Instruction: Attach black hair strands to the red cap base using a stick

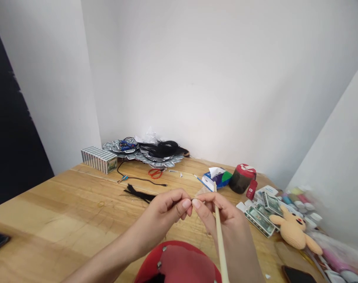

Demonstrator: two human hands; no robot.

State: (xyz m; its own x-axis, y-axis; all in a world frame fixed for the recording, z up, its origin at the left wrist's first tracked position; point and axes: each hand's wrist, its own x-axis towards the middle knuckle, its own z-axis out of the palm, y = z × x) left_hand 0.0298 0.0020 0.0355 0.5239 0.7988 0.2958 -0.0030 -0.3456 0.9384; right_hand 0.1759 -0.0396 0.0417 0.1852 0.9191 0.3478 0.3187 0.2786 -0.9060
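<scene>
My left hand (171,210) is closed in a pinch, its thumb and forefinger meeting the fingertips of my right hand (218,214) above the table. What lies between the fingertips is too small to make out. A long pale stick (220,243) runs through my right hand, between its fingers, slanting down to the bottom edge. Below both hands is a red rounded form (181,261) with metal pins and a black patch at its lower left. Behind my left hand a bundle of black hair (140,193) lies on the wooden table (78,204).
Small boxes (99,159) stand in a row at the left. Orange scissors (155,173), a cable and black hair on a grey pile (164,149) lie at the back. A tissue pack (218,177), a dark red-lidded jar (242,179), and a crocheted toy (293,230) are at the right.
</scene>
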